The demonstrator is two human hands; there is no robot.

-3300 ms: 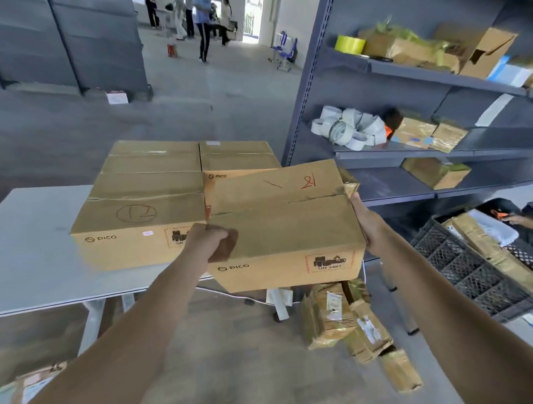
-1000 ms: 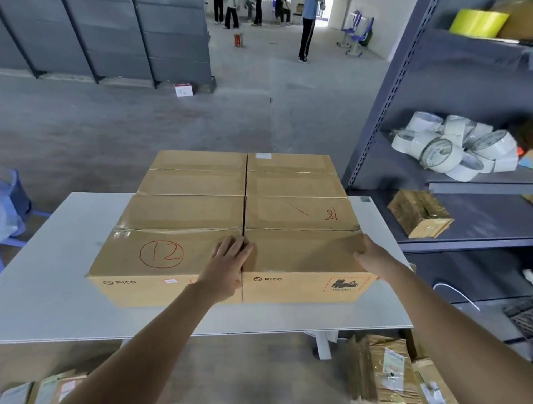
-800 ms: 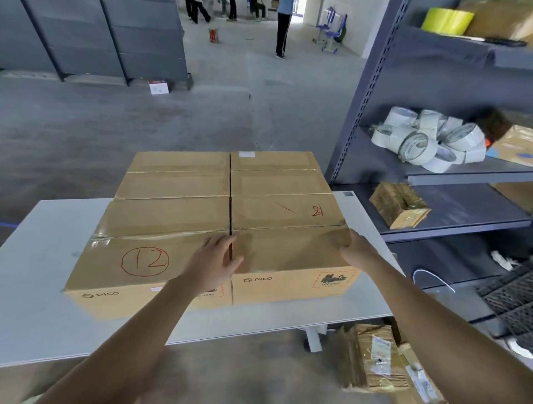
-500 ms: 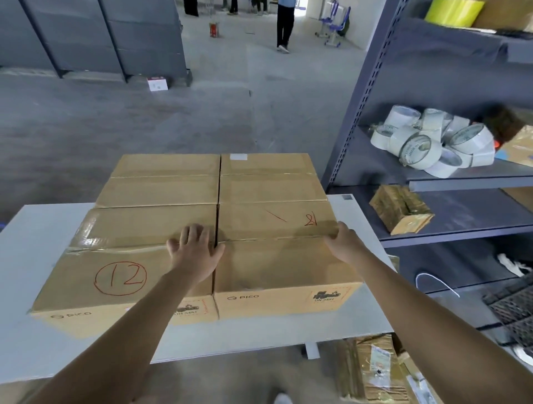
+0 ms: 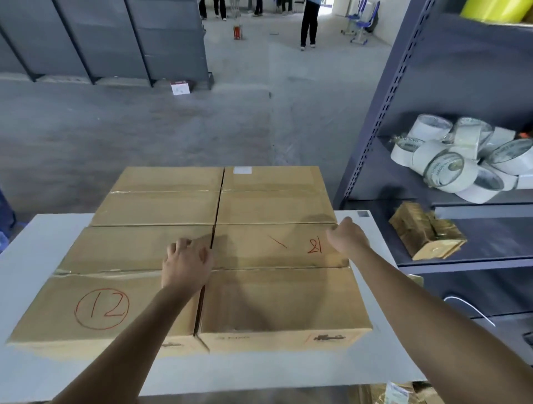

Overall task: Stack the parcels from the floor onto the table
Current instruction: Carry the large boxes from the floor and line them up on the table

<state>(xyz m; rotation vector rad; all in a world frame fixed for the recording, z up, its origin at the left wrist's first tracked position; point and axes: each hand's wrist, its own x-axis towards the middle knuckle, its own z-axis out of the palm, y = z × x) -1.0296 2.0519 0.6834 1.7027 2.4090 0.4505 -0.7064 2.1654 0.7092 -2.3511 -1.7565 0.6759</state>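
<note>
Left grip [image 5: 186,265] slack, fingers relaxed, resting on carton marked 12 [image 5: 101,305] beside the seam. Right grip [image 5: 347,238] at far right corner of carton marked 21 [image 5: 274,294]; clasping or not, cannot tell. Both cartons touching, near side of white worktop [image 5: 43,230].

A wide grey concrete floor [image 5: 173,129] stretches back to a bright doorway [image 5: 327,3] where daylight enters. Tall grey partition panels [image 5: 115,37] line the far left. On the right stands a dark grey metal shelving rack [image 5: 375,115] holding white tape rolls [image 5: 450,161]. In the distance are a blue chair [image 5: 360,23] and a standing person's legs [image 5: 307,23].
</note>
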